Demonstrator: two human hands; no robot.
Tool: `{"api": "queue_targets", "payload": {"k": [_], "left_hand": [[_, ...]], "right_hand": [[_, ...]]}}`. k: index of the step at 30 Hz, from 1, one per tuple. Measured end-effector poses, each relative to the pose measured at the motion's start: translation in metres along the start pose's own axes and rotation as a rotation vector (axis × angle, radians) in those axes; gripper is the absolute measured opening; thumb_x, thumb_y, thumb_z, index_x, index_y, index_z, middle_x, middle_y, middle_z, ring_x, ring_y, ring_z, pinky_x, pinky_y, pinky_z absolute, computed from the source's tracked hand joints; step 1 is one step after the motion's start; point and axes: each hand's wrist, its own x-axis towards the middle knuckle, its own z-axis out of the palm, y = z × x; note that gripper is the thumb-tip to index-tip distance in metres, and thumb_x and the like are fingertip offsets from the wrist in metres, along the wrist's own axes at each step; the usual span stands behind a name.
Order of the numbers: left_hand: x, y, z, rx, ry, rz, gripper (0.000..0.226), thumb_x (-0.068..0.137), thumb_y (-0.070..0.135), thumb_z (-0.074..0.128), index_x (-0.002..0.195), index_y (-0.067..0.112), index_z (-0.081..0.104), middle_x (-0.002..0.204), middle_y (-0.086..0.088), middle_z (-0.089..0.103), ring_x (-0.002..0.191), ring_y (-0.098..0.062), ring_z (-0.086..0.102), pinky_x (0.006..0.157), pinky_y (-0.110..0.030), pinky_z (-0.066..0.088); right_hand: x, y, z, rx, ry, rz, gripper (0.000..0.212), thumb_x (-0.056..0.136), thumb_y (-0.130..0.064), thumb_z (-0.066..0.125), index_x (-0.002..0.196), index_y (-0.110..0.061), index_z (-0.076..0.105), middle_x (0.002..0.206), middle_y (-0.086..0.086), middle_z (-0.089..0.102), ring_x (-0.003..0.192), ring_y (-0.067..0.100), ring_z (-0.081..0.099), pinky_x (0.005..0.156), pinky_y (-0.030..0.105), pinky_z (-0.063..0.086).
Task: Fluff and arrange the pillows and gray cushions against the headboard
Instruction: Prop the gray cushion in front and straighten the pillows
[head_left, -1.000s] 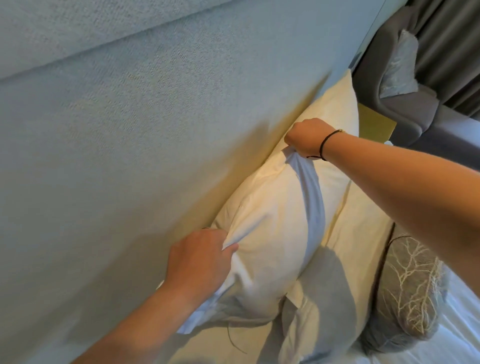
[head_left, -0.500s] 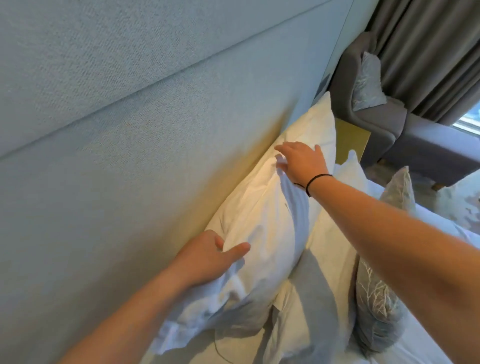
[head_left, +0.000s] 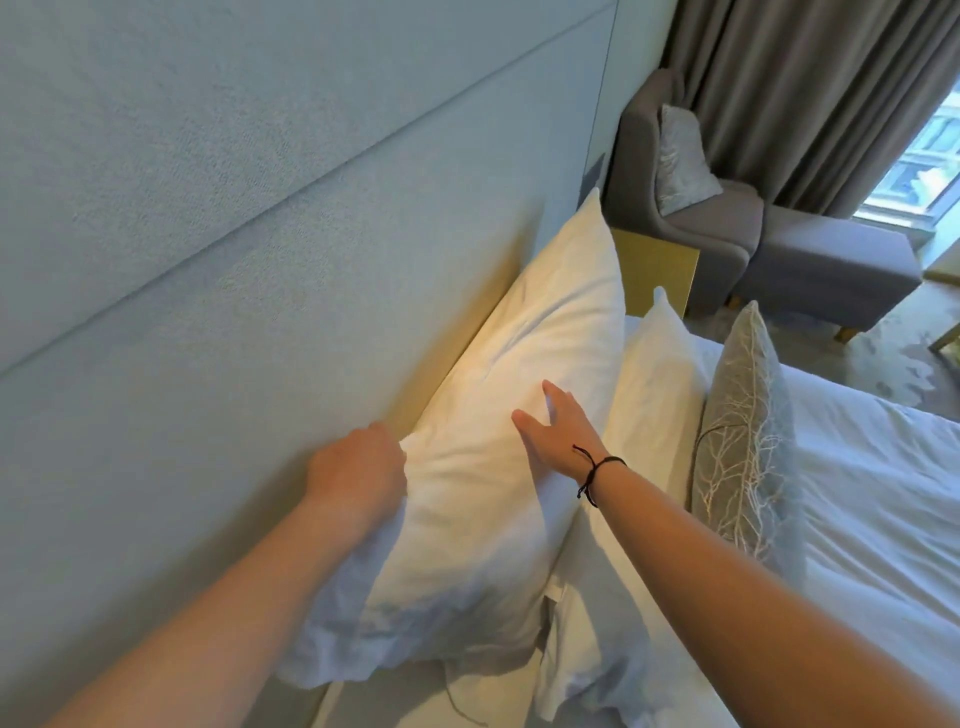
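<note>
- I see the back pillow (head_left: 519, 415) standing against the headboard (head_left: 260, 234).
- A second pillow (head_left: 649, 405) leans just in front of it.
- The cushion (head_left: 748, 447) stands in front of that, on the bed (head_left: 872, 493).
- An armchair (head_left: 691, 218) sits beyond the bed.

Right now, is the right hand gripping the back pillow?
No: the right hand lies flat with fingers spread on the back pillow.

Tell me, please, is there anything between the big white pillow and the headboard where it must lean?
Nothing visible. The big white pillow leans directly against the headboard. Only the left hand is at its near edge, beside the headboard.
</note>
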Motion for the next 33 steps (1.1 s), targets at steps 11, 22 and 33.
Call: {"api": "queue_targets", "payload": {"k": [11,22,33], "left_hand": [[0.152,0.113,-0.022,-1.05,-0.242,-0.165,0.037,0.089,0.032,0.064,0.065,0.005,0.055,0.041,-0.011,0.05,0.036,-0.022,0.049,0.057,-0.026,0.047],[0.246,0.148,-0.042,-0.106,0.261,0.109,0.023,0.091,0.014,0.055,0.108,0.002,0.066,0.115,-0.021,0.066,0.107,-0.04,0.064,0.081,-0.04,0.051],[0.139,0.203,-0.011,-0.065,0.39,0.58,0.034,0.095,0.029,0.049,0.124,0.011,0.051,0.119,-0.013,0.058,0.107,-0.035,0.054,0.082,-0.044,0.046]], "right_hand": [[-0.004,0.041,-0.009,0.314,0.137,0.152,0.07,0.091,-0.054,0.051,0.152,-0.032,0.023,0.158,-0.008,0.023,0.144,0.013,0.024,0.112,0.034,0.026],[-0.006,0.047,0.017,0.254,0.095,0.068,0.073,0.089,-0.062,0.049,0.15,-0.043,0.014,0.161,-0.013,0.007,0.146,0.001,0.004,0.114,0.029,0.014],[-0.098,0.139,0.02,-0.269,0.118,0.259,0.076,0.091,-0.051,0.051,0.152,-0.036,0.009,0.163,-0.001,0.001,0.148,0.017,0.001,0.12,0.04,0.015]]}}
